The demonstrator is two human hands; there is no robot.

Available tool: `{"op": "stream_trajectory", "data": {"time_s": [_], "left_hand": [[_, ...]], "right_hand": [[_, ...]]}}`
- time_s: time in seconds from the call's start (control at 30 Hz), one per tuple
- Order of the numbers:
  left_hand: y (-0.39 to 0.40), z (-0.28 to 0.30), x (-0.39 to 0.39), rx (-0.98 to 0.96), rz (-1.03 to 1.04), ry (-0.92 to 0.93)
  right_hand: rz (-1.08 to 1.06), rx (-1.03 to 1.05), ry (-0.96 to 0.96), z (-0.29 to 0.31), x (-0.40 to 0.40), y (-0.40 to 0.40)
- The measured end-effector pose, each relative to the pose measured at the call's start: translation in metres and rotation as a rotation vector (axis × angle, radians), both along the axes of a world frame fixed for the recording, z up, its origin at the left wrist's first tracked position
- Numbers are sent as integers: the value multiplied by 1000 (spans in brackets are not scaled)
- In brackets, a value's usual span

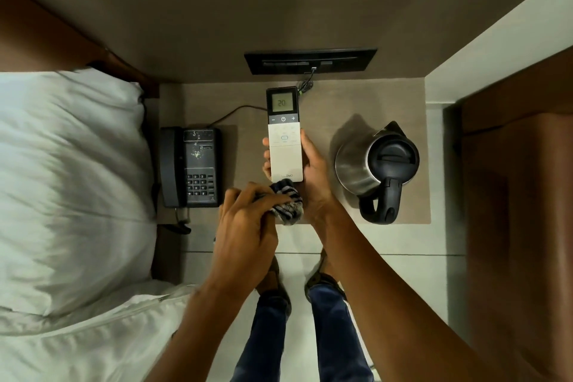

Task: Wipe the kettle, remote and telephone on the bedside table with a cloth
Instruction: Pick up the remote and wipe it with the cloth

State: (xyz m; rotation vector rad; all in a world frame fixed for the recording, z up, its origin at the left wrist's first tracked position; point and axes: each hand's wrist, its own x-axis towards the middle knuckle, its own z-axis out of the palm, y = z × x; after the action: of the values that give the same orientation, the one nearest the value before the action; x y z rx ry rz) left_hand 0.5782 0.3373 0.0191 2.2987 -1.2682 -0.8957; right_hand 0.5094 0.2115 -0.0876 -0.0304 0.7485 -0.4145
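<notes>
I see telephone [190, 167] left on bedside table [335, 96], kettle [376, 169] right, remote [284, 133] between, pillow [71, 183] beyond telephone's left.

One cam only, worn on the head, wide-angle, looking almost straight down. It faces the bedside table [325, 102] from above, quite near, w/ the wall at top of frame. Pillow [71, 164] fills the left side; person's own legs show at bottom edge.

Remote [285, 146] white, black top; cloth [286, 201] navy-white striped; telephone [192, 167] black; kettle [376, 164] steel, black lid.
</notes>
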Motion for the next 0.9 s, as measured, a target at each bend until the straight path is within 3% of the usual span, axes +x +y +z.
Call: {"op": "stream_trajectory", "data": {"time_s": [0.33,0.53,0.9], "left_hand": [[18,-19,-2,-9,93,70],[31,-26,10,-31,80,92],[56,-39,34,-60,45,55]], "right_hand": [[304,-235,475,-55,-9,24],[195,-452,807,-69,-2,40],[259,-832,1118,-97,26,49]]}}
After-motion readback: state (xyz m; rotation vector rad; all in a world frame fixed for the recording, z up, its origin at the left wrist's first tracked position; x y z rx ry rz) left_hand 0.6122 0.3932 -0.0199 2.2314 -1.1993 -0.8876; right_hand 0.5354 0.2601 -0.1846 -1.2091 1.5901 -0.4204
